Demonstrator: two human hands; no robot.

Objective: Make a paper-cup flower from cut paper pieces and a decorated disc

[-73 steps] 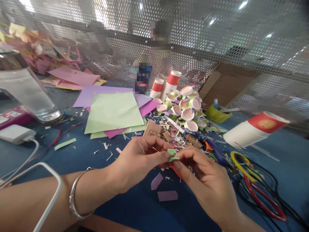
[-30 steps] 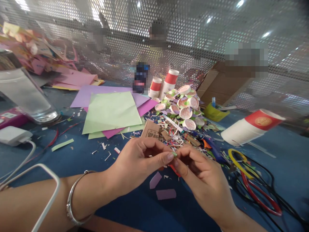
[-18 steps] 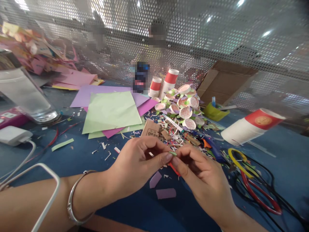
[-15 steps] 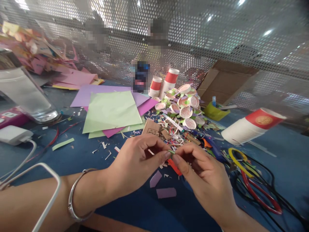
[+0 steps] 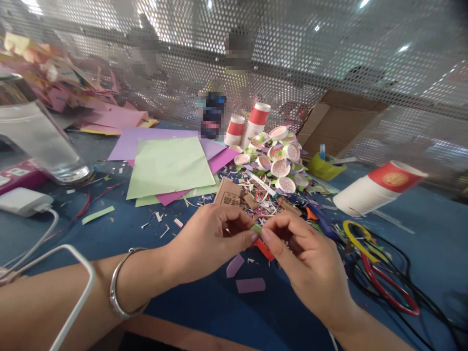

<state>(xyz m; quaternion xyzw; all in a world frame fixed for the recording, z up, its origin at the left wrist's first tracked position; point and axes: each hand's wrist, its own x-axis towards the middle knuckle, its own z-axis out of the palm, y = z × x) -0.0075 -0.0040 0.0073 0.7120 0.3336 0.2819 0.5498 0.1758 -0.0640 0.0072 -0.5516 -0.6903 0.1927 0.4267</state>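
A small piece of green paper (image 5: pixel 257 228) is pinched between the fingertips of both hands at the middle of the view. My left hand (image 5: pixel 210 239), with a silver bangle on its wrist, grips it between thumb and forefinger. From the other side my right hand (image 5: pixel 310 263) holds its edge the same way. Just below the fingers an orange-red object (image 5: pixel 264 250), partly hidden, lies on the table. Nearer to me are two purple paper strips (image 5: pixel 250 285). Behind the hands stretches a heap of paper scraps (image 5: pixel 261 202).
Green sheets (image 5: pixel 170 165) lie on purple ones at the back left. A pile of cut cup bottoms (image 5: pixel 280 168) stands beyond the scraps. Stacked paper cups (image 5: pixel 380 187) lean at right, near yellow-and-red handles (image 5: pixel 391 287) and black cables. A glass of water (image 5: pixel 47 141) stands left.
The green paper piece has turned slightly and shows more of its face between the fingertips. Both hands stay nearly in place; the view has shifted a little.
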